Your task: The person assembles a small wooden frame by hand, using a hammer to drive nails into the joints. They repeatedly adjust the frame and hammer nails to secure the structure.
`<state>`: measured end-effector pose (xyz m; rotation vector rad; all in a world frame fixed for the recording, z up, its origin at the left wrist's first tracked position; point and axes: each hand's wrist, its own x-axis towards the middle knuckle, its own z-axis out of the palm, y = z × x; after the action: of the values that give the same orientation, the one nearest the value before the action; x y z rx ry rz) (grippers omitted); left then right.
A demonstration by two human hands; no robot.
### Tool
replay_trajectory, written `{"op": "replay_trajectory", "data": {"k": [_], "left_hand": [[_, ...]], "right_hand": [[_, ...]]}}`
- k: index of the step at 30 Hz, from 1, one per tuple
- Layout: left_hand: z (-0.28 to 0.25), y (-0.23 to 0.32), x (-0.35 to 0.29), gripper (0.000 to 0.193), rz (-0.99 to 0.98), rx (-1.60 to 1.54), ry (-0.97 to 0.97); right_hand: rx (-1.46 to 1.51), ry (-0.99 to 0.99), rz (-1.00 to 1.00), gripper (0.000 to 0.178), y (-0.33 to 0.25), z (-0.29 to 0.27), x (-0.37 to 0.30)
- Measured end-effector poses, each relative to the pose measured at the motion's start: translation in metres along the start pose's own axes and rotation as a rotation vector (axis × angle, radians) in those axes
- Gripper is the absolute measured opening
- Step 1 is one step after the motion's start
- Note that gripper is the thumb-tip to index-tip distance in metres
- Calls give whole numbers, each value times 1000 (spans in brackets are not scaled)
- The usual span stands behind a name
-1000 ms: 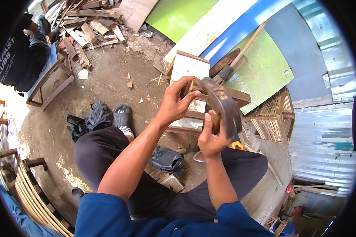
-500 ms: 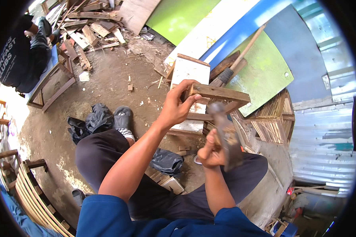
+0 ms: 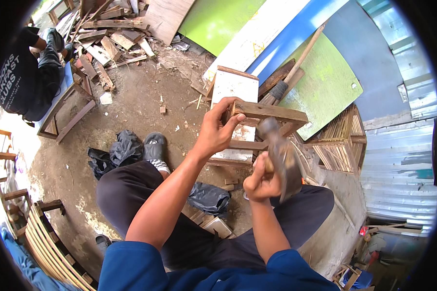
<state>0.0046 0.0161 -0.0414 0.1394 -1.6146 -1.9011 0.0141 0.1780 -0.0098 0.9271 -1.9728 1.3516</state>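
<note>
Our hammer [image 3: 285, 162] having dropped lower beside the frame [image 3: 277, 112] since a second ago, we are curling right fingers [image 3: 260, 166] round its handle and clamping left fingers [image 3: 234, 122] about the frame's left corner.

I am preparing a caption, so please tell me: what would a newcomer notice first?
Probably the blurred hammer in the right hand, just right of centre. Near the middle, the left hand grips the left end of a wooden frame. At upper right is a bright green panel.
</note>
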Motion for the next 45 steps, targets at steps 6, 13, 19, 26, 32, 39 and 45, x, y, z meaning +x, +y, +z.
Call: {"op": "replay_trajectory", "data": {"k": [6,13,19,26,32,39,45], "left_hand": [[9,1,-5,34,88,-13,-64],[3,1,-2,33,41,71,-43],[-4,-1,-1,32,-40,0,42],[6,0,-9,35,29,15,-21],[6,-1,-4,29,-70,-49,9],[20,3,0,28,-119,-104,172],[47,13,6,26,-402,-483,317]], "right_hand": [[-114,-108,192,16,3,17,6],[-134,-96,-25,26,-12,3,5],[114,51,78,20,-1,8,-4],[-178,-44,122,12,-4,18,8],[265,65,269,26,-9,-16,-20],[358,68,782,19,-3,-73,-52],[325,121,1029,15,10,-113,-58]]}}
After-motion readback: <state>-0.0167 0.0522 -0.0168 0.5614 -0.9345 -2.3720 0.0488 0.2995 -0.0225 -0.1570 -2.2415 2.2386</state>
